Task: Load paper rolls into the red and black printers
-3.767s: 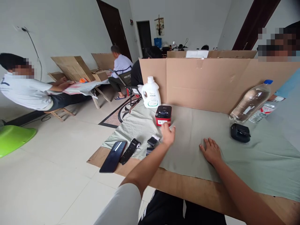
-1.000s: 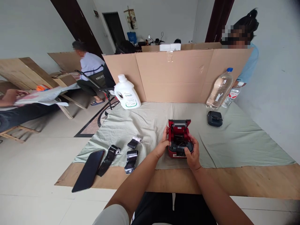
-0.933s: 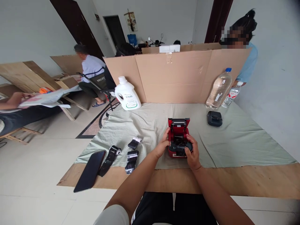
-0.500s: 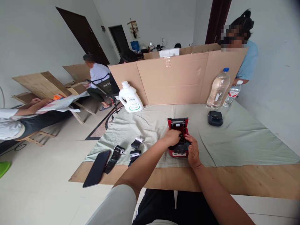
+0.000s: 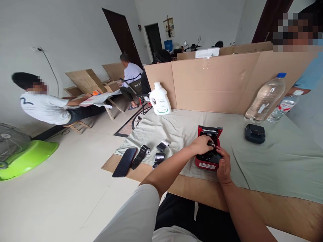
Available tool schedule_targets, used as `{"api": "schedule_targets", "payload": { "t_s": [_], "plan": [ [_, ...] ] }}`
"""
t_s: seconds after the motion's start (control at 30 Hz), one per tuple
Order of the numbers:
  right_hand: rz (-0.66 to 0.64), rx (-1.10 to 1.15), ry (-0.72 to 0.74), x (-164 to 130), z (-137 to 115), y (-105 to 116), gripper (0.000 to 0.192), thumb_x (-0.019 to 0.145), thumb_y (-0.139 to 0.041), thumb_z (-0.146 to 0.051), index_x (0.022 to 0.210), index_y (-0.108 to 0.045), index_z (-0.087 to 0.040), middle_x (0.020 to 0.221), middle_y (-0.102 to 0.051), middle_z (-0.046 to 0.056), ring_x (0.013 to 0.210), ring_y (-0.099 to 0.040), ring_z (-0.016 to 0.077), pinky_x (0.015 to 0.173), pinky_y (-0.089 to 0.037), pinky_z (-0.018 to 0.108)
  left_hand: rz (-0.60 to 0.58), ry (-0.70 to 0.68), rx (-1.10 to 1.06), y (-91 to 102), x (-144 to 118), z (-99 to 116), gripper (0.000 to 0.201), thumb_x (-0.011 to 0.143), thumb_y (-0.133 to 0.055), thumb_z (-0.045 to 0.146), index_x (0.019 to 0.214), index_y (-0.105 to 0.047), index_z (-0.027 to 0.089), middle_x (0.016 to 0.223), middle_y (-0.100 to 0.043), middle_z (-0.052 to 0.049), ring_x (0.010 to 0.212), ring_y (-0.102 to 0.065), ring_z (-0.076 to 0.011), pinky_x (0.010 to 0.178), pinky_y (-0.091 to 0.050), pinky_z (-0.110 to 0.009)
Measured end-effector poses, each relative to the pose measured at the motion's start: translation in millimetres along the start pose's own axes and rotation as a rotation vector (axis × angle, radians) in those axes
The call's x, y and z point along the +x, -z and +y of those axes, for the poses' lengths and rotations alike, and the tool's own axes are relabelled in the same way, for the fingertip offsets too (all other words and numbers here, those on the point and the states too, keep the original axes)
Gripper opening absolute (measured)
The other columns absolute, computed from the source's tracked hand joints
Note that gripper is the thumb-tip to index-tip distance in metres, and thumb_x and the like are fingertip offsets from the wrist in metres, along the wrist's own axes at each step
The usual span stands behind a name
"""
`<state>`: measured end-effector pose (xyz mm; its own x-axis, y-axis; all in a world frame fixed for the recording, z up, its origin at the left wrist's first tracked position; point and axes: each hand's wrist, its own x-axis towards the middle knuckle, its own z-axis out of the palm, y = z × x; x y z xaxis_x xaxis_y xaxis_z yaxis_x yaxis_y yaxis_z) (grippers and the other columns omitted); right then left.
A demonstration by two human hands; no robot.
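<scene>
1. I see the green cloth (image 5: 264,161) covering the wooden table (image 5: 277,208).
2. The red label printer (image 5: 207,160) sits lid-up near its front edge.
3. My left hand (image 5: 202,144) reaches inside, fingers curled on a small black part.
4. My right hand (image 5: 223,164) grips the printer's front corner.

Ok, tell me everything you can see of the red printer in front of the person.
The red printer is a small glossy plastic box with its lid swung up at the back and a dark interior. A white label sits on its front face. It stands on the green cloth near the table's front edge. The left hand reaches into it; the right hand steadies its front corner.
</scene>
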<state>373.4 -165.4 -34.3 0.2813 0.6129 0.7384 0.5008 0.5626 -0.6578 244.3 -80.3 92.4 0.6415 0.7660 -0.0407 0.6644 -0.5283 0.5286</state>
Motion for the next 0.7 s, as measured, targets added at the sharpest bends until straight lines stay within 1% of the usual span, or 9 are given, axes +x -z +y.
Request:
{"api": "schedule_targets", "payload": {
  "t_s": [0.07, 0.13, 0.17, 0.23, 0.27, 0.37, 0.5, 0.63, 0.7],
  "plan": [
    [-0.002, -0.004, 0.0, 0.6, -2.3, 0.3, 0.04, 0.097, -0.03, -0.04, 0.116, -0.058, -0.019, 0.124, -0.059, 0.012, 0.121, -0.05, 0.0282, 0.101, -0.038, 0.055, -0.075, -0.064, -0.295, 18.6, -18.6, -16.4, 0.039, 0.082, -0.061, 0.035, 0.116, -0.06, 0.017, 0.114, -0.064, -0.008, 0.099, -0.061, -0.0189, 0.085, -0.049, -0.029],
    [-0.007, -0.014, -0.009, 1.3, -5.3, 0.4, 0.041, 0.097, -0.029, -0.04, 0.116, -0.058, -0.019, 0.124, -0.059, 0.012, 0.122, -0.049, 0.0282, 0.102, -0.038, 0.055, -0.265, -0.072, -0.555, 46.0, -35.9, -43.2, 0.043, 0.083, -0.059, 0.04, 0.119, -0.06, 0.019, 0.105, -0.065, -0.006, 0.087, -0.061, -0.016, 0.071, -0.049, -0.025],
    [-0.009, -0.018, -0.016, 1.6, -6.6, 0.2, 0.041, 0.097, -0.029, -0.039, 0.116, -0.059, -0.019, 0.124, -0.059, 0.012, 0.122, -0.049, 0.0281, 0.102, -0.037, 0.055, -0.365, -0.042, -0.62, 61.9, -43.2, -60.5, 0.048, 0.079, -0.063, 0.043, 0.12, -0.06, 0.018, 0.102, -0.065, -0.006, 0.08, -0.061, -0.0151, 0.064, -0.048, -0.023],
    [-0.001, -0.021, -0.026, 1.8, -8.0, -0.4, 0.042, 0.097, -0.028, -0.04, 0.115, -0.059, -0.018, 0.123, -0.06, 0.012, 0.122, -0.049, 0.0278, 0.103, -0.037, 0.055, -0.451, 0.071, -0.633, 93.6, -54.1, -100.8, 0.057, 0.069, -0.07, 0.047, 0.117, -0.063, 0.016, 0.095, -0.065, -0.006, 0.073, -0.058, -0.0136, 0.056, -0.043, -0.02],
    [0.005, -0.02, -0.031, 1.6, -7.9, -0.8, 0.042, 0.097, -0.028, -0.04, 0.115, -0.059, -0.018, 0.123, -0.06, 0.012, 0.122, -0.05, 0.0277, 0.103, -0.037, 0.056, -0.456, 0.13, -0.596, 107.4, -57.7, -122.4, 0.06, 0.065, -0.073, 0.046, 0.115, -0.064, 0.015, 0.094, -0.066, -0.006, 0.072, -0.058, -0.014, 0.056, -0.043, -0.02],
    [0.019, -0.023, -0.04, 0.5, -5.4, -2.3, 0.042, 0.096, -0.029, -0.042, 0.113, -0.059, -0.017, 0.122, -0.061, 0.012, 0.12, -0.052, 0.0277, 0.103, -0.037, 0.056, -0.312, 0.277, -0.419, 131.6, -62.0, -182.5, 0.058, 0.06, -0.073, 0.037, 0.113, -0.065, 0.015, 0.098, -0.067, -0.005, 0.084, -0.06, -0.0179, 0.067, -0.047, -0.022],
    [0.022, -0.027, -0.04, -0.6, -3.5, -2.9, 0.043, 0.096, -0.03, -0.043, 0.112, -0.06, -0.017, 0.122, -0.061, 0.012, 0.12, -0.052, 0.0281, 0.103, -0.036, 0.057, -0.238, 0.466, -0.014, 119.0, -58.0, -228.6, 0.054, 0.06, -0.068, 0.021, 0.114, -0.065, 0.015, 0.107, -0.069, -0.006, 0.094, -0.062, -0.0213, 0.083, -0.048, -0.027],
    [0.007, -0.021, -0.051, 0.2, -5.9, -1.5, 0.042, 0.096, -0.03, -0.042, 0.113, -0.059, -0.018, 0.122, -0.06, 0.012, 0.121, -0.05, 0.0285, 0.104, -0.036, 0.057, -0.179, 0.489, 0.179, 91.8, -55.9, -237.7, 0.058, 0.061, -0.065, 0.013, 0.119, -0.063, 0.016, 0.122, -0.064, -0.008, 0.105, -0.059, -0.0254, 0.091, -0.046, -0.029],
    [-0.006, -0.026, -0.052, 0.8, -7.2, -0.6, 0.041, 0.096, -0.03, -0.042, 0.114, -0.059, -0.018, 0.123, -0.06, 0.012, 0.121, -0.05, 0.0287, 0.103, -0.036, 0.057, -0.147, 0.465, 0.213, 89.4, -61.0, -237.8, 0.06, 0.063, -0.064, 0.013, 0.123, -0.06, 0.018, 0.127, -0.06, -0.008, 0.113, -0.055, -0.0258, 0.097, -0.043, -0.029]
  ]
}}
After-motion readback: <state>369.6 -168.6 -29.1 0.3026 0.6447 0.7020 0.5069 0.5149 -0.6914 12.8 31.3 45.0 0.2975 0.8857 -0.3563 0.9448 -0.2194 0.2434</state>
